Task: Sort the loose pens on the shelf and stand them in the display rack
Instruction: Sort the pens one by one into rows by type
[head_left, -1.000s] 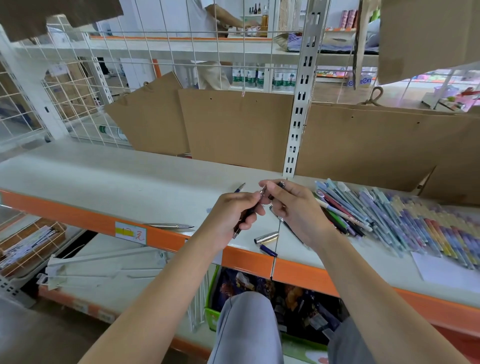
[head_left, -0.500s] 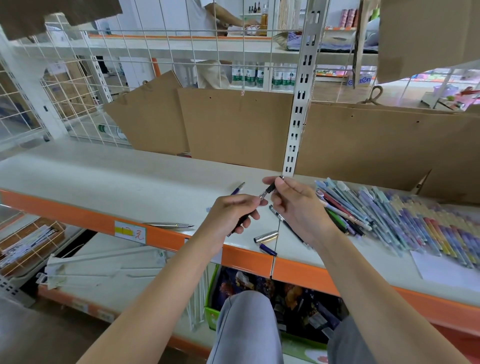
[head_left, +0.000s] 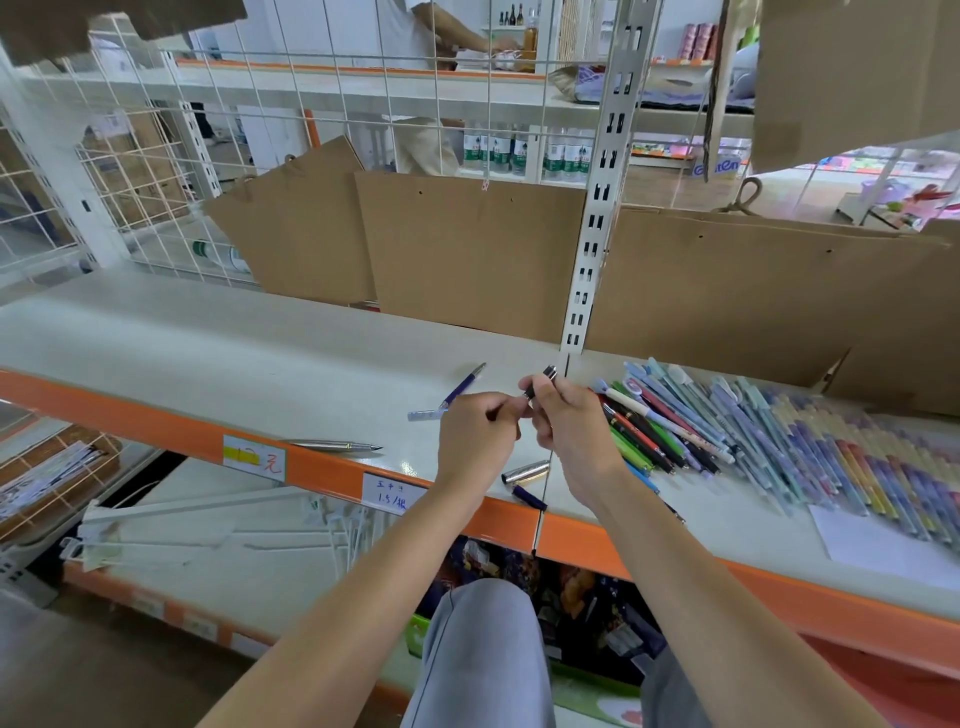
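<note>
1. A dark pen (head_left: 540, 383) is pinched between both hands above the shelf (head_left: 218, 358).
2. The left hand (head_left: 475, 434) grips its lower end; the right hand (head_left: 569, 431) grips its upper part.
3. Sorted pens (head_left: 753, 431) lie right of the right hand.
4. A silver pen (head_left: 332, 445) lies left of the left hand.

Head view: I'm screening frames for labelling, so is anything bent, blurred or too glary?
Head view: the wide lens bows the orange shelf edge; light is soft and even, without harsh glare; the colourful pen pile smears toward the right edge; both hands and the dark pen they hold stay sharp.
</note>
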